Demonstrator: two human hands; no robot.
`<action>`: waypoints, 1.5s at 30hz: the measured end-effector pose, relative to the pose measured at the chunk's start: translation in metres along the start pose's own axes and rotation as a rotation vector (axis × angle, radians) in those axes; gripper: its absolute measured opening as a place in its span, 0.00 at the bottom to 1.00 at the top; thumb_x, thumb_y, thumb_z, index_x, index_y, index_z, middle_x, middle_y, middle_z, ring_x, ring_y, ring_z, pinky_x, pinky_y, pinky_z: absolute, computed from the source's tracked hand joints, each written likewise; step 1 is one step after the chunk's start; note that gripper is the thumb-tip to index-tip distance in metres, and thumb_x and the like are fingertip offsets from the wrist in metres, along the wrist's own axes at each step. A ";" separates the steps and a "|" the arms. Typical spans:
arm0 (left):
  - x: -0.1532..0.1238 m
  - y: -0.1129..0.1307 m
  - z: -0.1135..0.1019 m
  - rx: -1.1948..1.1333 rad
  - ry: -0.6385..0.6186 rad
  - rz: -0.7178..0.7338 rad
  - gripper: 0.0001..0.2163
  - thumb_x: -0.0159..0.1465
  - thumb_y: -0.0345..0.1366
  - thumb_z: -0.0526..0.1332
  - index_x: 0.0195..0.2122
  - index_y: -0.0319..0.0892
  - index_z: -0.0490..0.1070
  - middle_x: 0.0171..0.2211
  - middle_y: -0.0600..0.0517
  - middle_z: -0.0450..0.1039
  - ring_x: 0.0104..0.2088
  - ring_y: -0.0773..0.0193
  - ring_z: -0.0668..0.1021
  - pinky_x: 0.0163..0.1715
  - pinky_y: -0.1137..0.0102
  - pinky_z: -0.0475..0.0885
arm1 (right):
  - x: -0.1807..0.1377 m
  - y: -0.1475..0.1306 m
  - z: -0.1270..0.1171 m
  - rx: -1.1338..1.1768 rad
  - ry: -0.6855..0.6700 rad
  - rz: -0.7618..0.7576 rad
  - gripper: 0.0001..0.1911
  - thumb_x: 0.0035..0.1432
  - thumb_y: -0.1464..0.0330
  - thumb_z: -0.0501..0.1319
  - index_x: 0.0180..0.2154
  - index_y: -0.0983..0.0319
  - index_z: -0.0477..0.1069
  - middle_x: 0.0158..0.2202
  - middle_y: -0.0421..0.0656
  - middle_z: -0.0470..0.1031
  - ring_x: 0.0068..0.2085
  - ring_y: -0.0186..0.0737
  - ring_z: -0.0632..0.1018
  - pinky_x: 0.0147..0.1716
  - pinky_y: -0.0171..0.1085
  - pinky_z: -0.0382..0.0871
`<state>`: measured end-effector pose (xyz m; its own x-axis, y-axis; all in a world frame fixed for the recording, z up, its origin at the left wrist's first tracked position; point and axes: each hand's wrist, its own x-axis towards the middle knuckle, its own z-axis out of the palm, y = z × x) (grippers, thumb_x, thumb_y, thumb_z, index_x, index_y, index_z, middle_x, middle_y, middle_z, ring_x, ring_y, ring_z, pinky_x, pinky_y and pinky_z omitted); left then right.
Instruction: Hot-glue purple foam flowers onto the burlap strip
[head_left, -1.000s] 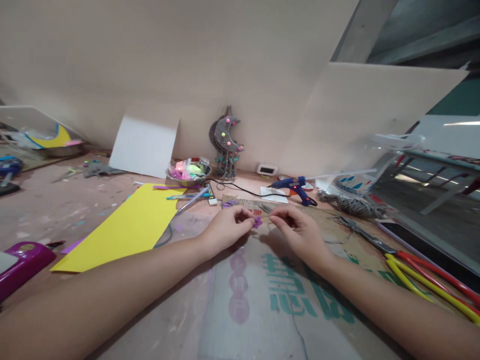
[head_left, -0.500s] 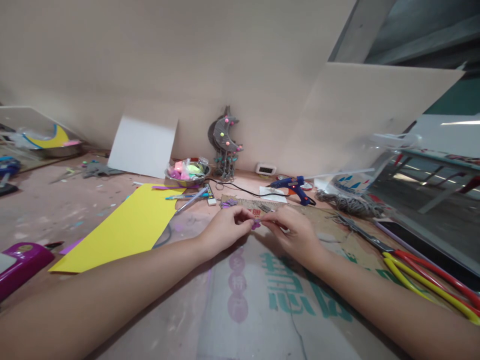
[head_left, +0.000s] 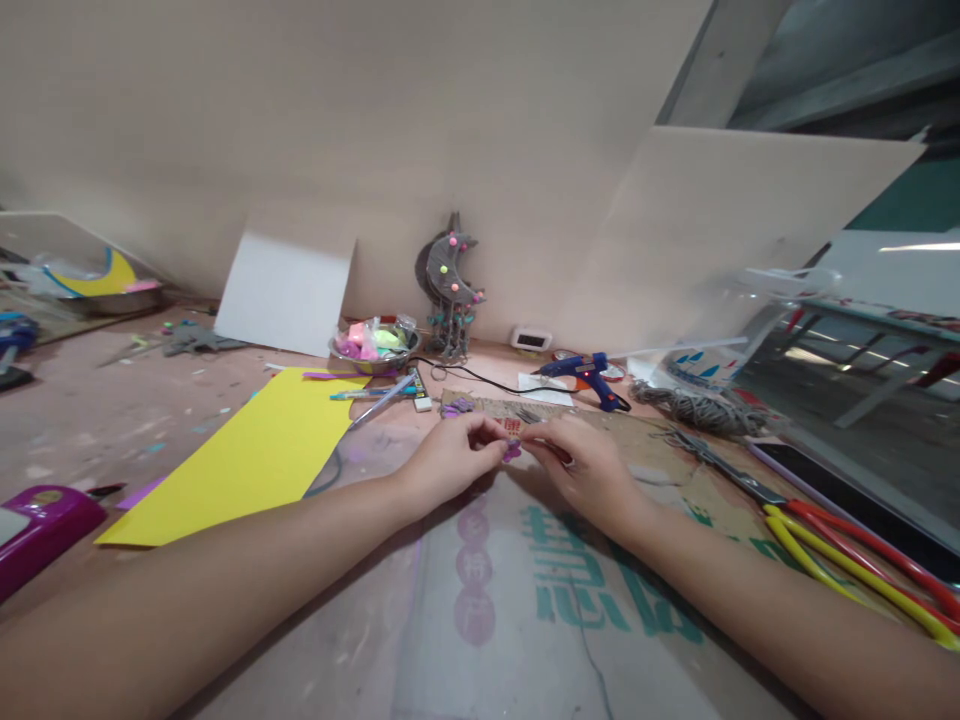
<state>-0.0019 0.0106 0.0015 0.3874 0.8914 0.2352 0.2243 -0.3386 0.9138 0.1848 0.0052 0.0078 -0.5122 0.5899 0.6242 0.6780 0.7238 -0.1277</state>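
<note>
Between the fingertips of both hands is a small purple flower-shaped piece (head_left: 512, 451), partly covered by the fingers. My left hand (head_left: 459, 452) pinches it from the left, thumb and forefinger closed. From the other side my right hand (head_left: 581, 462) pinches its edge. Both hands are just above a sheet of cardboard (head_left: 652, 462) with clear plastic over its near part. Just behind my left hand lie more small purple pieces (head_left: 457, 407).
Yellow paper (head_left: 247, 460) and a magenta tool (head_left: 45, 530) lie left. Behind are a bowl of clay packets (head_left: 375, 345), a grey moon ornament (head_left: 450, 270) and a blue glue gun (head_left: 589, 375). Scissors (head_left: 832, 535), a phone (head_left: 862, 500) and grey yarn (head_left: 697, 408) lie right.
Both hands keep almost the same place and grip. The purple piece has turned slightly between the fingertips and a little more of it shows.
</note>
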 end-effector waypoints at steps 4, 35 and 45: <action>0.000 0.000 -0.001 0.013 -0.002 0.007 0.08 0.57 0.37 0.56 0.31 0.38 0.70 0.27 0.51 0.73 0.28 0.68 0.73 0.27 0.74 0.66 | 0.000 -0.001 -0.001 -0.021 -0.016 -0.034 0.10 0.60 0.70 0.52 0.33 0.61 0.71 0.26 0.43 0.72 0.30 0.36 0.70 0.30 0.34 0.61; 0.004 -0.001 -0.001 -0.243 0.030 -0.068 0.08 0.55 0.37 0.60 0.30 0.37 0.70 0.28 0.51 0.72 0.27 0.70 0.72 0.27 0.75 0.66 | 0.002 0.001 0.004 0.138 -0.097 0.256 0.10 0.56 0.63 0.56 0.33 0.61 0.72 0.30 0.43 0.75 0.32 0.38 0.73 0.33 0.37 0.65; 0.002 0.000 -0.002 -0.149 0.002 -0.022 0.13 0.59 0.41 0.56 0.35 0.37 0.73 0.31 0.49 0.74 0.30 0.67 0.74 0.30 0.74 0.67 | 0.003 0.001 0.004 0.185 -0.106 0.293 0.09 0.56 0.65 0.55 0.31 0.62 0.72 0.28 0.43 0.74 0.31 0.38 0.73 0.31 0.37 0.66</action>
<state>-0.0028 0.0135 0.0028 0.3820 0.8989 0.2147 0.0973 -0.2701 0.9579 0.1824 0.0089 0.0064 -0.3685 0.8089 0.4582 0.7022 0.5652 -0.4330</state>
